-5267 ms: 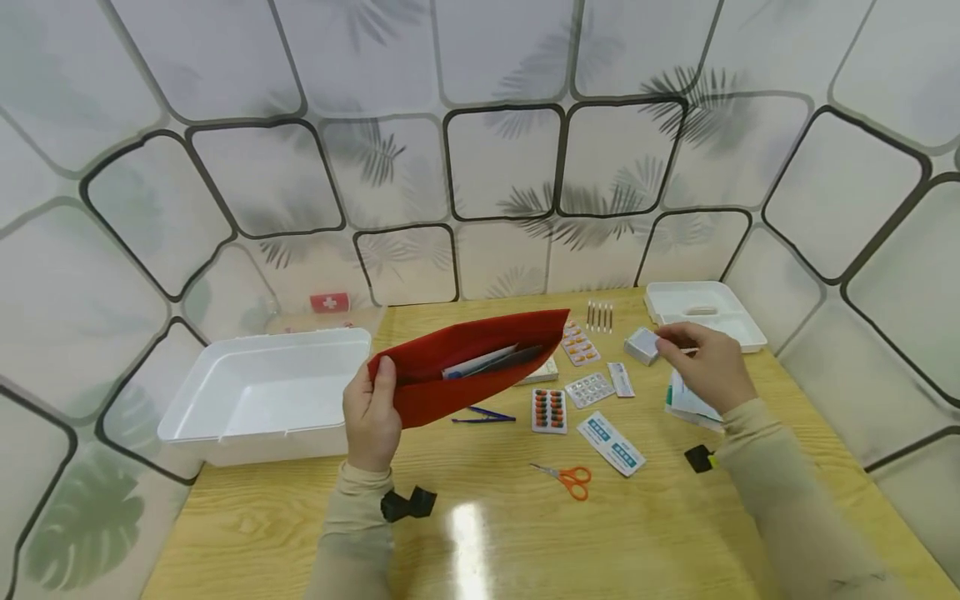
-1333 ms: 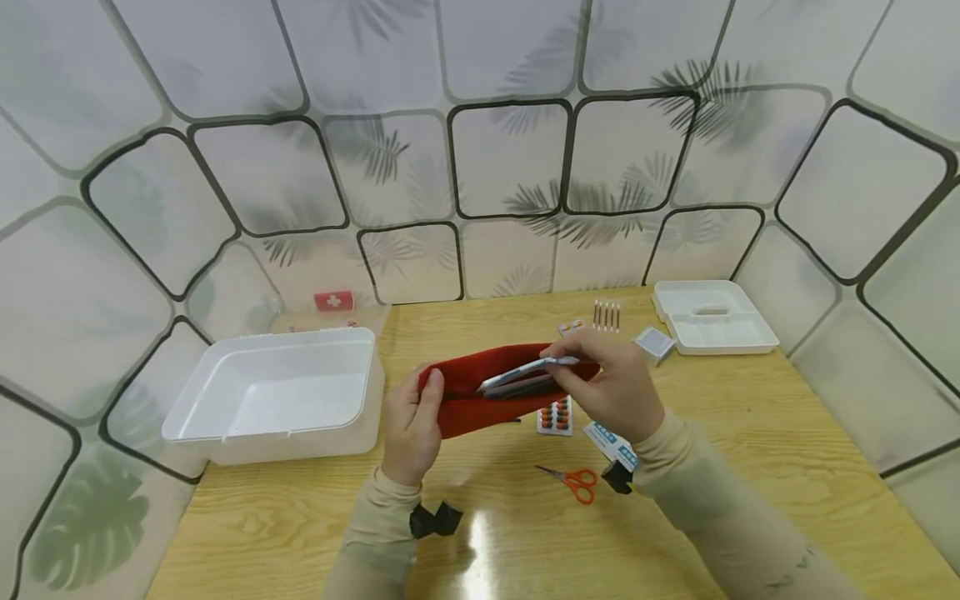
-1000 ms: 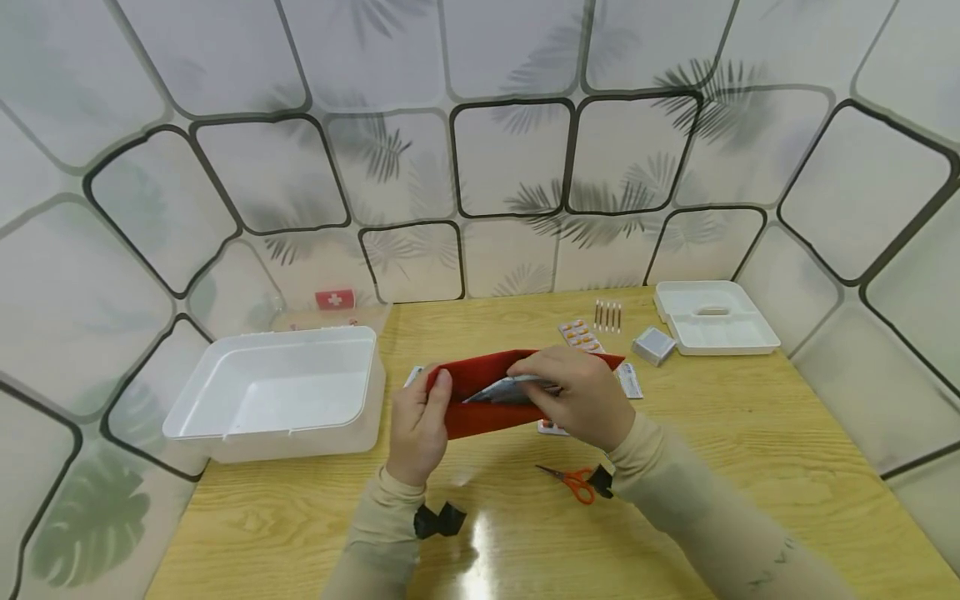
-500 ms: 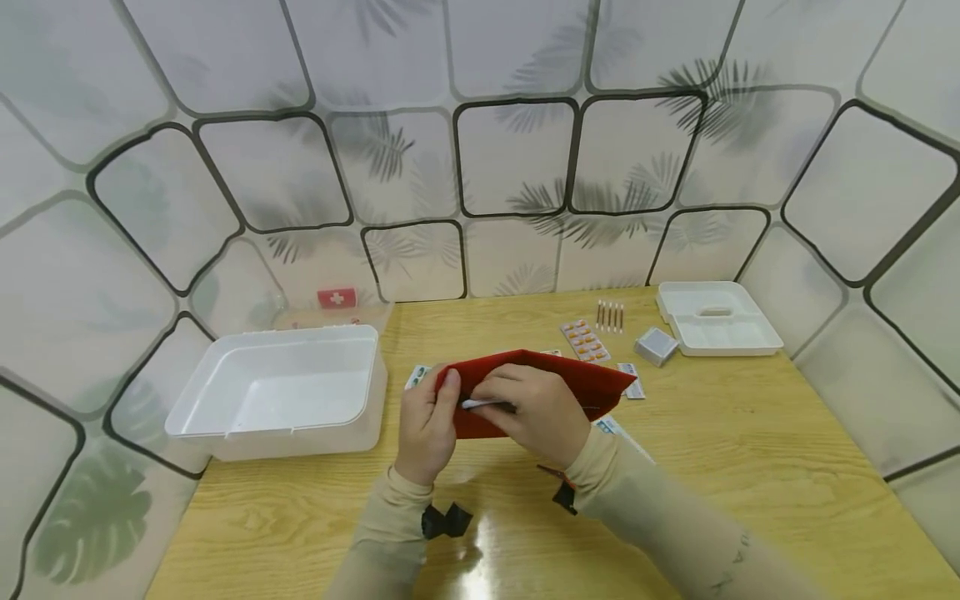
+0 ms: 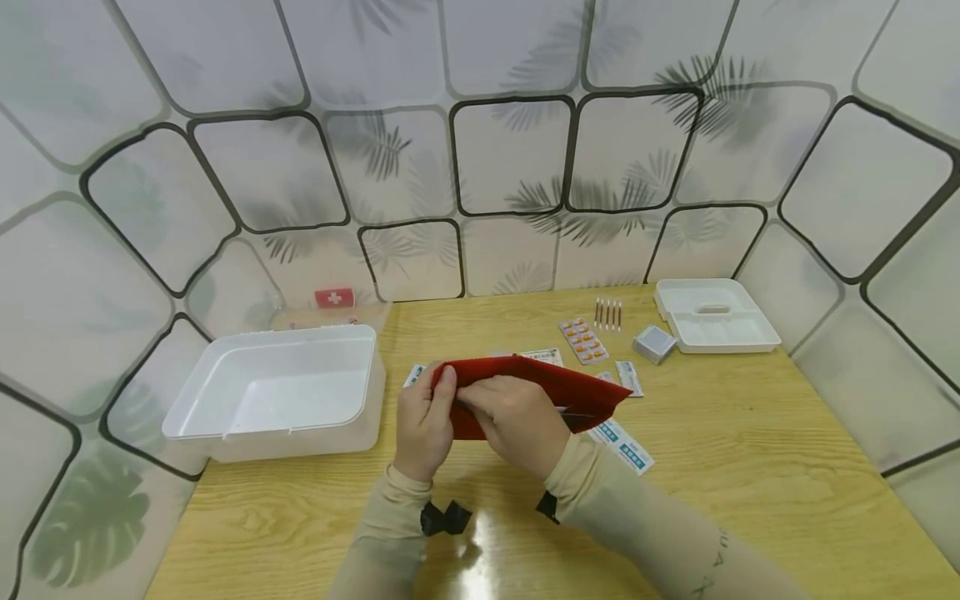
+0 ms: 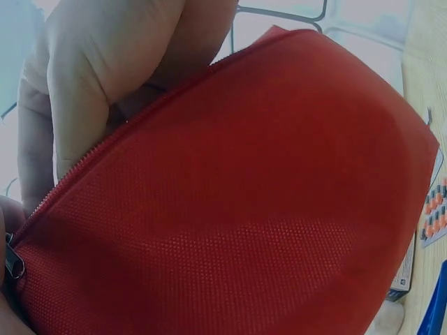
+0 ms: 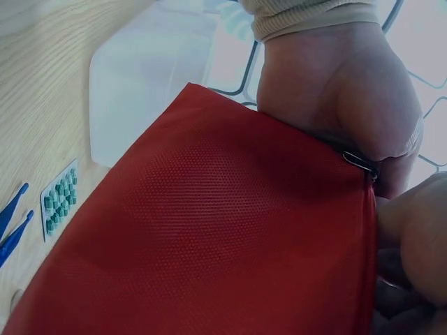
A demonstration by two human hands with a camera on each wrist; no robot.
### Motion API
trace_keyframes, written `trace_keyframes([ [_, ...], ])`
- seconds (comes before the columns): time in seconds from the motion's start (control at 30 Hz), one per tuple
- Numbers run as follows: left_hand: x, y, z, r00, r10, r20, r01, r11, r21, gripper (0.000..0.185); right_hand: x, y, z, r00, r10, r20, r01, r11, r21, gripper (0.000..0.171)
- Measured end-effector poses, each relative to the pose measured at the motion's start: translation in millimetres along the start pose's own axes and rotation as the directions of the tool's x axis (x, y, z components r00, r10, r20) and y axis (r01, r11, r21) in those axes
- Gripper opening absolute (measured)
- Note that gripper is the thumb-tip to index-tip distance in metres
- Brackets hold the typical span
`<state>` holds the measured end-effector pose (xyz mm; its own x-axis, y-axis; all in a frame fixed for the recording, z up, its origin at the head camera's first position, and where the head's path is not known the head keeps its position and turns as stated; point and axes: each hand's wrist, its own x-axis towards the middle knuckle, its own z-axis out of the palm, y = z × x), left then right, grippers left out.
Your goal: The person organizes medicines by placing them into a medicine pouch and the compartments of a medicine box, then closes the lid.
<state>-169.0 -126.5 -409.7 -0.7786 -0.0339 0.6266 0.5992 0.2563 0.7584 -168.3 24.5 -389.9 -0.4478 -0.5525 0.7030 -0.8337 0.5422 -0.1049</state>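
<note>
The left hand [image 5: 422, 425] is gripping the left end of the red zip pouch [image 5: 570, 390] just above the desk [image 5: 750, 467], fingers curled round the fabric, while the right hand [image 5: 517, 421] is pinching at the zipper beside it, with the metal pull [image 7: 360, 162] showing between them. To close it well, the left hand is best holding that end taut while the pull is travelling straight along the teeth. The pouch's contents are hidden; the white bin [image 5: 273, 392] and lidded tray [image 5: 712, 317] are holding nothing visible.
</note>
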Motion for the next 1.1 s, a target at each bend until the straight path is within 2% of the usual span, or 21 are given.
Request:
trace_keyframes([
  [0.13, 2.6, 3.3, -5.2, 0.998, -0.068, -0.002, 0.068, 0.997, -0.026, 0.020, -1.7, -0.5, 0.5, 0.999, 0.031, -0.021, -0.030, 0.998, 0.053, 0.014],
  [0.27, 5.7, 4.9, -15.4, 0.986, -0.163, -0.033, 0.160, 0.984, -0.083, 0.023, -3.3, 0.6, -0.5, 0.997, 0.012, -0.073, -0.006, 0.996, 0.088, 0.013],
  [0.4, 8.5, -0.2, -28.3, 0.969, -0.215, -0.120, 0.201, 0.973, -0.116, 0.026, -6.6, 5.2, -2.5, 0.982, -0.018, -0.190, 0.047, 0.988, 0.149, 0.011],
  [0.5, 11.1, -3.2, -37.5, 0.949, -0.238, -0.207, 0.210, 0.966, -0.149, 0.032, -12.9, 16.3, -6.4, 0.967, 0.015, -0.256, 0.043, 0.974, 0.220, 0.010],
  [0.6, 13.9, -4.2, -44.9, 0.916, -0.270, -0.295, 0.216, 0.955, -0.204, 0.037, -23.9, 38.9, -12.4, 0.959, 0.104, -0.263, -0.033, 0.965, 0.260, 0.011],
  [0.7, 16.1, -4.6, -50.7, 0.879, -0.306, -0.365, 0.218, 0.940, -0.261, 0.038, -37.6, 72.4, -19.2, 0.942, 0.268, -0.202, -0.214, 0.944, 0.253, 0.010],
  [0.73, 16.9, -4.9, -52.1, 0.870, -0.312, -0.381, 0.214, 0.936, -0.278, 0.037, -43.1, 85.8, -21.1, 0.923, 0.347, -0.166, -0.304, 0.922, 0.238, 0.010],
  [0.77, 17.6, -5.2, -53.4, 0.863, -0.316, -0.395, 0.208, 0.933, -0.293, 0.037, -47.9, 99.0, -23.6, 0.893, 0.434, -0.120, -0.403, 0.889, 0.216, 0.010],
  [0.8, 18.1, -5.5, -54.4, 0.858, -0.317, -0.405, 0.199, 0.931, -0.306, 0.036, -52.5, 112.7, -25.8, 0.853, 0.518, -0.069, -0.499, 0.846, 0.186, 0.011],
  [0.9, 18.9, -6.3, -56.0, 0.850, -0.323, -0.416, 0.187, 0.924, -0.334, 0.035, -65.4, 153.0, -30.8, 0.697, 0.712, 0.082, -0.717, 0.694, 0.063, 0.021],
  [0.93, 18.8, -6.5, -56.1, 0.849, -0.327, -0.416, 0.189, 0.922, -0.338, 0.035, -69.6, 165.0, -31.8, 0.647, 0.752, 0.126, -0.759, 0.651, 0.016, 0.025],
  [1.0, 18.4, -6.5, -55.9, 0.846, -0.340, -0.410, 0.201, 0.917, -0.344, 0.034, -76.7, 185.1, -33.2, 0.570, 0.797, 0.199, -0.804, 0.591, -0.068, 0.031],
  [1.1, 17.5, -6.5, -55.1, 0.846, -0.351, -0.401, 0.212, 0.912, -0.351, 0.035, -85.3, 206.1, -31.9, 0.489, 0.825, 0.285, -0.822, 0.545, -0.167, 0.039],
])
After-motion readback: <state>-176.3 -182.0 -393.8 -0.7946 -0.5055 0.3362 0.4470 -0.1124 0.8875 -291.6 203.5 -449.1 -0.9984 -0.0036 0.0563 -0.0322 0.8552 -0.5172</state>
